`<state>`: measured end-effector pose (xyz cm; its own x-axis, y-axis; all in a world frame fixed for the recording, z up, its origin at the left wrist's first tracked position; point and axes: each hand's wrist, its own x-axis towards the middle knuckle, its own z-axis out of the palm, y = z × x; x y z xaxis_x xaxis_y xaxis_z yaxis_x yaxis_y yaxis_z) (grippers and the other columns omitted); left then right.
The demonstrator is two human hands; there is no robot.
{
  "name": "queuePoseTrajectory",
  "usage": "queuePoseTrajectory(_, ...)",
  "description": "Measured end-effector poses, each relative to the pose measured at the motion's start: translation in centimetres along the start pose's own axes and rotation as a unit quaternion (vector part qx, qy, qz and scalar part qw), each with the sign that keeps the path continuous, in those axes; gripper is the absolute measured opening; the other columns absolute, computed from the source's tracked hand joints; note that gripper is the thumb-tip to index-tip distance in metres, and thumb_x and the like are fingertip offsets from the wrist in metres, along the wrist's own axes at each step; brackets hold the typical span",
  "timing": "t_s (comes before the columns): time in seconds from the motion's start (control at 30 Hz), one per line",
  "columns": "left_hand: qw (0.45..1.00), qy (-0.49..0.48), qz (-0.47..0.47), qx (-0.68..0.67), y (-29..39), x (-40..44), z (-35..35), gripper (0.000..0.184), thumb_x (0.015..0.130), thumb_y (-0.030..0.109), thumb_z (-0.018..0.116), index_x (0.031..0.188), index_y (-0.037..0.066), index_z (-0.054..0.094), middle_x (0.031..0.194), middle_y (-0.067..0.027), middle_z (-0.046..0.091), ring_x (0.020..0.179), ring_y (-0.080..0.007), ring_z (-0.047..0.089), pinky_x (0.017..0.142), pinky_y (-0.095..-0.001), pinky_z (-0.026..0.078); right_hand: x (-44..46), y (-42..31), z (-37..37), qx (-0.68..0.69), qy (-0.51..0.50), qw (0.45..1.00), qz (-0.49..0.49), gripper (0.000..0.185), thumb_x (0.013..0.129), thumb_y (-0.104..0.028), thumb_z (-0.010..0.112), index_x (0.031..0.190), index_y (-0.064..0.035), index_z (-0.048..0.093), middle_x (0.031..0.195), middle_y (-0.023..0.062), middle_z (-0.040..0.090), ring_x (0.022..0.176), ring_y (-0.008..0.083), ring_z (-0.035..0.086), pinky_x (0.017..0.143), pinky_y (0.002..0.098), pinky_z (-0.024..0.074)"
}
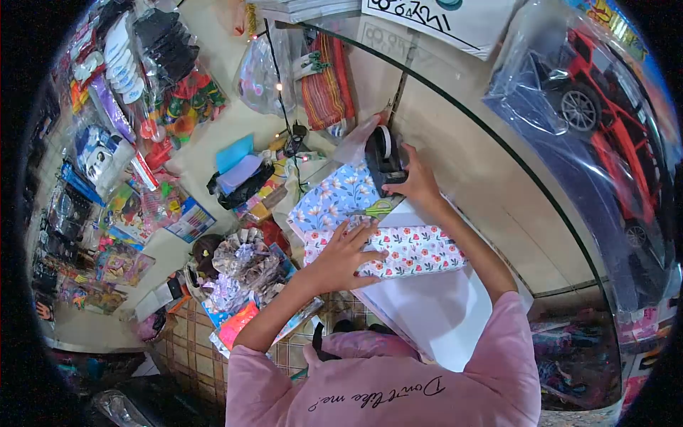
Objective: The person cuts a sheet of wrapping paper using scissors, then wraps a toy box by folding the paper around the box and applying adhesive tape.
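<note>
A box wrapped in white floral paper [420, 250] lies across the sheets on the counter. My left hand [343, 257] rests flat on its left part with the fingers spread. Beyond the box, my right hand [418, 178] has its thumb and fingers at the side of a black tape dispenser [383, 158] with a white roll. Green-handled scissors [380, 208] lie between the dispenser and the box. Blue floral paper [334, 196] is spread to the left of the dispenser. A large white sheet [434, 309] extends from under the box toward my body.
A glass edge [498, 135] curves along the right side. Beyond it is a packaged red toy car [612, 128]. Crumpled paper [245, 267] fills a container at the left. Bagged goods [171, 85] hang at the upper left, and a black wire with small lights hangs near the center.
</note>
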<state>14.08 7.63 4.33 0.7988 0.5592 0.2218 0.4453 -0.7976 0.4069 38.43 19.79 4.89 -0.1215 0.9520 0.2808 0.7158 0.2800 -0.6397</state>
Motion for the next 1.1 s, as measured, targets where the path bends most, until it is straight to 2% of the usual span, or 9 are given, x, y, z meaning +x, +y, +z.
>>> queuePoseTrajectory(0.1, 1.000, 0.007, 0.010, -0.012, -0.7, 0.2, 0.1, 0.049, 0.076, 0.047, 0.069, 0.119, 0.023, 0.064, 0.149, -0.0181, 0.028, 0.139, -0.0333, 0.025, 0.109, -0.0611, 0.016, -0.1, 0.1, 2.0, -0.023, 0.039, 0.998, -0.049, 0.095, 0.058, -0.034, 0.088, 0.133, -0.0024, 0.039, 0.088, 0.0186, 0.066, 0.080, 0.0278, 0.066, 0.075, 0.0367, 0.0505)
queuePoseTrajectory(0.2, 0.999, -0.011, -0.001, -0.030, -0.7, 0.3, -0.5, 0.048, 0.075, 0.046, 0.070, 0.118, 0.024, 0.064, 0.150, -0.0183, 0.027, 0.140, -0.0329, 0.025, 0.109, -0.0615, 0.014, -0.3, 0.0, 1.5, 0.168, -0.068, 0.979, 0.093, 0.064, 0.069, -0.035, 0.082, 0.112, 0.0046, 0.057, 0.086, 0.0133, 0.068, 0.077, 0.0230, 0.068, 0.068, 0.0307, 0.0530)
queuePoseTrajectory(0.3, 0.999, -0.005, -0.005, -0.044, -0.9, 0.3, 0.0, 0.049, 0.075, 0.044, 0.071, 0.118, 0.024, 0.064, 0.150, -0.0183, 0.028, 0.140, -0.0331, 0.025, 0.110, -0.0611, 0.013, 0.8, 1.1, 0.5, 0.251, -0.117, 0.930, 0.241, 0.046, 0.080, -0.041, 0.073, 0.098, 0.0017, 0.065, 0.086, 0.0094, 0.068, 0.074, 0.0147, 0.067, 0.064, 0.0256, 0.0523)
queuePoseTrajectory(0.4, 0.999, 0.008, -0.013, -0.048, -0.7, 0.1, 0.0, 0.047, 0.074, 0.042, 0.072, 0.117, 0.024, 0.065, 0.149, -0.0184, 0.029, 0.139, -0.0323, 0.027, 0.110, -0.0606, 0.013, 0.6, 1.0, 0.7, 0.370, -0.145, 0.885, 0.242, 0.041, 0.087, -0.040, 0.066, 0.096, 0.0000, 0.066, 0.087, 0.0089, 0.068, 0.074, 0.0156, 0.066, 0.067, 0.0272, 0.0527)
queuePoseTrajectory(0.6, 0.999, 0.014, -0.008, -0.031, -0.7, 0.0, 0.3, 0.045, 0.077, 0.045, 0.068, 0.117, 0.024, 0.065, 0.149, -0.0225, 0.027, 0.139, -0.0318, 0.028, 0.110, -0.0584, 0.014, 0.8, 2.2, 2.2, 0.365, -0.091, 0.888, 0.264, 0.036, 0.086, -0.033, 0.068, 0.100, 0.0002, 0.065, 0.092, 0.0101, 0.067, 0.081, 0.0183, 0.066, 0.071, 0.0344, 0.0544)
queuePoseTrajectory(0.7, 0.999, 0.015, -0.012, -0.034, -0.7, 0.0, 0.3, 0.044, 0.078, 0.046, 0.067, 0.116, 0.024, 0.065, 0.149, -0.0221, 0.027, 0.138, -0.0317, 0.029, 0.110, -0.0575, 0.014, 0.9, 1.7, 1.3, 0.445, -0.099, 0.837, 0.302, 0.037, 0.087, -0.030, 0.068, 0.108, -0.0007, 0.062, 0.099, 0.0070, 0.064, 0.089, 0.0167, 0.064, 0.077, 0.0350, 0.0573)
queuePoseTrajectory(0.8, 0.999, 0.023, -0.011, -0.039, -0.7, -0.1, 0.4, 0.044, 0.078, 0.046, 0.067, 0.115, 0.023, 0.066, 0.149, -0.0222, 0.028, 0.138, -0.0317, 0.029, 0.110, -0.0565, 0.015, 0.6, 1.0, 1.1, 0.499, -0.096, 0.816, 0.276, 0.036, 0.086, -0.026, 0.068, 0.111, -0.0012, 0.061, 0.103, 0.0072, 0.064, 0.092, 0.0173, 0.063, 0.078, 0.0361, 0.0564)
queuePoseTrajectory(1.0, 0.999, 0.019, -0.016, -0.045, -0.6, -0.1, 0.3, 0.045, 0.078, 0.044, 0.069, 0.118, 0.025, 0.065, 0.149, -0.0212, 0.030, 0.139, -0.0332, 0.027, 0.110, -0.0600, 0.012, -0.7, 0.3, 1.2, 0.496, -0.077, 0.817, 0.283, 0.024, 0.086, -0.019, 0.066, 0.104, -0.0030, 0.063, 0.100, 0.0046, 0.065, 0.093, 0.0163, 0.062, 0.082, 0.0318, 0.0530)
queuePoseTrajectory(1.1, 0.999, 0.026, -0.014, -0.026, -0.6, 0.0, 0.4, 0.041, 0.078, 0.045, 0.067, 0.113, 0.023, 0.067, 0.148, -0.0220, 0.030, 0.137, -0.0327, 0.030, 0.109, -0.0565, 0.016, -1.7, 1.2, 1.6, 0.506, -0.090, 0.817, 0.261, 0.020, 0.085, -0.017, 0.065, 0.100, -0.0037, 0.065, 0.098, 0.0036, 0.065, 0.095, 0.0147, 0.061, 0.087, 0.0299, 0.0499)
